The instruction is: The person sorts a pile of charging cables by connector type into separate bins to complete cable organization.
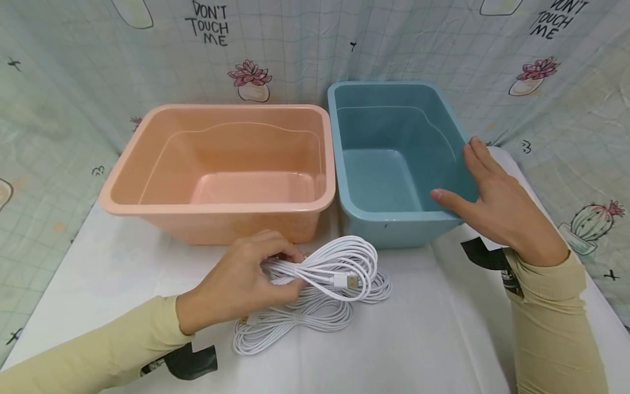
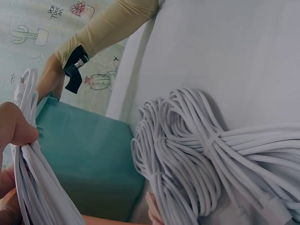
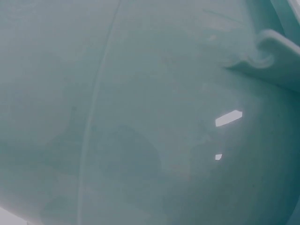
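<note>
My left hand (image 1: pixel 246 273) pinches a coiled white USB cable (image 1: pixel 339 257) between thumb and fingers, its metal plug showing near the right end. In the left wrist view this held cable (image 2: pixel 40 178) is raised apart from other coiled white cables (image 2: pixel 187 145), which lie on the table in tied bundles. On the right, my right hand (image 1: pixel 502 202) rests on the right rim of a blue plastic bin (image 1: pixel 408 219), fingers straight and thumb reaching over the inside. The right wrist view is filled by the bin's smooth wall (image 3: pixel 154 117); the hand is hidden there.
A peach plastic bin (image 1: pixel 221 209) stands left of the blue one, their rims side by side. Both bins have bare floors. White cloth (image 1: pixel 418 339) covers the table, and a printed curtain (image 1: pixel 305 49) hangs behind and at the sides.
</note>
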Demonstrator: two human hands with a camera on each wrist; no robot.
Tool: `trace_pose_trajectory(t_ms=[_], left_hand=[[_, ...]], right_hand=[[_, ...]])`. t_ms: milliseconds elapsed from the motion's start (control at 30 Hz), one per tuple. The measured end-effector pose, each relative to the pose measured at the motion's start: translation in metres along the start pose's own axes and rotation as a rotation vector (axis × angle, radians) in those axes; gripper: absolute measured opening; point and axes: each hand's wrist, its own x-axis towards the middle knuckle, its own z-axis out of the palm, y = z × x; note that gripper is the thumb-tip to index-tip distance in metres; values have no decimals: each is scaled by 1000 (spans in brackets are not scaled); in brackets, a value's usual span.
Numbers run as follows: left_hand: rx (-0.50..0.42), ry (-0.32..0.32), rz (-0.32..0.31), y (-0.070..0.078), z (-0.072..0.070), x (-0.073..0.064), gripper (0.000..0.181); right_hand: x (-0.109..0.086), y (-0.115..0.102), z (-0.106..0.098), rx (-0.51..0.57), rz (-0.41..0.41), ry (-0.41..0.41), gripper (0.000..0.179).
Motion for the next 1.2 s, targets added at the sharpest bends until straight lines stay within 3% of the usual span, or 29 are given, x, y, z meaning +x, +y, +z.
trace_pose_trajectory(t_ms=[433,700,900,1033,1200], left_hand=[[47,46,75,23,-14,8,26],[100,107,187,42,-27,18,26],[135,124,283,57,-35,32,21],[146,120,291,64,-38,43,20],[162,145,316,63,-39,61,19]], right_hand=[[-2,0,0,8,-2,14,98],[-1,-2,1,9,1,26,100],[-2,-1,2,6,6,45,102],[-2,-1,3,2,13,54,103],[-1,-1,4,2,13,41,104]])
